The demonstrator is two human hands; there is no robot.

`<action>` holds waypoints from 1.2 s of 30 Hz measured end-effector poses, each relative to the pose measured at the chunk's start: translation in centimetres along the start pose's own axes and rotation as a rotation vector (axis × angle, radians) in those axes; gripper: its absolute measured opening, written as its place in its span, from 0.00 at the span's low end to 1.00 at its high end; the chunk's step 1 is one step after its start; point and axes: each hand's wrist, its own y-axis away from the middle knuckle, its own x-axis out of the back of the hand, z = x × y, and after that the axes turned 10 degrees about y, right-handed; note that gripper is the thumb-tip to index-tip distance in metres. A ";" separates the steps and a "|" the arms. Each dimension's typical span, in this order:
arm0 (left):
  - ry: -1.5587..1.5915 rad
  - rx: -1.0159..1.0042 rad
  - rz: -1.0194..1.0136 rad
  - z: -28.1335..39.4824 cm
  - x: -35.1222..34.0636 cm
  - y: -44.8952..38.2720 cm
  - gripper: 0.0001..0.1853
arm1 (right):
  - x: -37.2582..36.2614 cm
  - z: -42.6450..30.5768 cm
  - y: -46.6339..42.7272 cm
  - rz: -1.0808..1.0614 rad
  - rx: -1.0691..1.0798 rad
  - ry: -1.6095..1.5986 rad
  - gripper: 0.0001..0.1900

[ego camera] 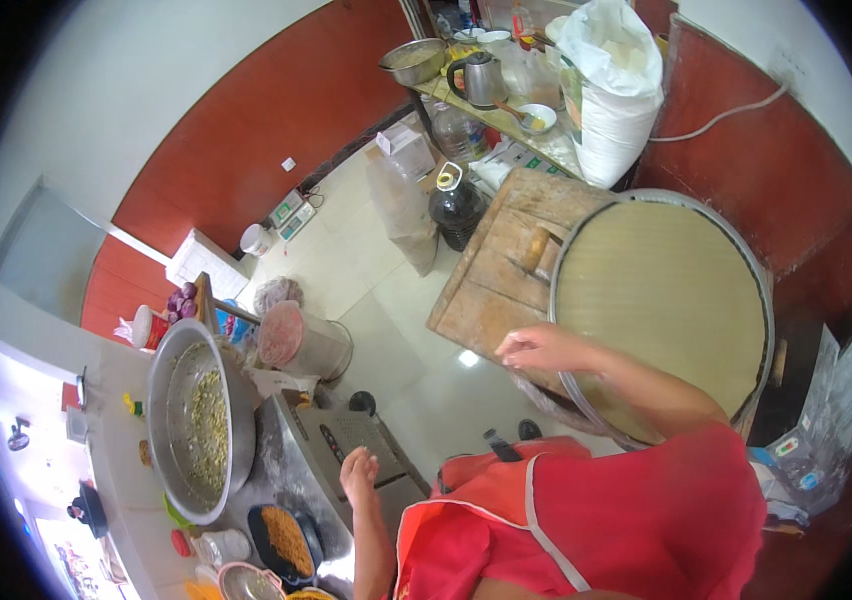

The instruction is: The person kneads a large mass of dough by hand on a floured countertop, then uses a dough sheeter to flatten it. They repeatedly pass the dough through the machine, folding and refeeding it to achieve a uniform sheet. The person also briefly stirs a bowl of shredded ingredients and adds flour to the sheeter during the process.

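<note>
My left hand [360, 472] hangs in the air with loosely bent fingers, holding nothing visible, over the edge of a stainless-steel appliance [355, 442]. A large metal basin [160, 420] with chopped filling [208, 431] stands to its left. Below that basin, a dark container [253, 525] holds orange-brown crumbly food [287, 541]. My right hand [535, 346], fingers slightly curled and nothing seen in them, is at the near edge of a wooden board [478, 300]. Beside it lies a large round, metal-rimmed tray or sieve [666, 300]. A wooden-handled tool [535, 249] rests on the board.
A side table [557, 146] bears a kettle [484, 79], a bowl with a brush [536, 118] and an open white sack [610, 135]. On the floor are a dark liquid jug [457, 210], a plastic bag [403, 217], a bucket [321, 349] and a scale [296, 222].
</note>
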 end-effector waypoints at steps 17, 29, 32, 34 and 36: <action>-0.224 -0.018 -0.358 14.6 -18.7 -46.0 0.09 | 4.6 4.4 -27.7 0.392 -0.469 -0.115 0.15; -0.353 0.061 -0.565 21.4 -43.1 -71.0 0.15 | 13.4 14.6 -49.8 0.696 -0.375 0.306 0.14; -0.232 0.044 -0.667 24.1 -44.8 -78.3 0.15 | 19.8 13.4 -62.8 0.703 -0.214 0.178 0.14; -0.268 -0.005 -0.598 26.2 -46.0 -81.6 0.15 | 24.4 9.6 -71.4 0.686 -0.330 0.202 0.15; -0.287 0.004 -0.567 27.3 -48.5 -84.2 0.15 | 28.9 10.0 -78.7 0.727 -0.195 0.400 0.14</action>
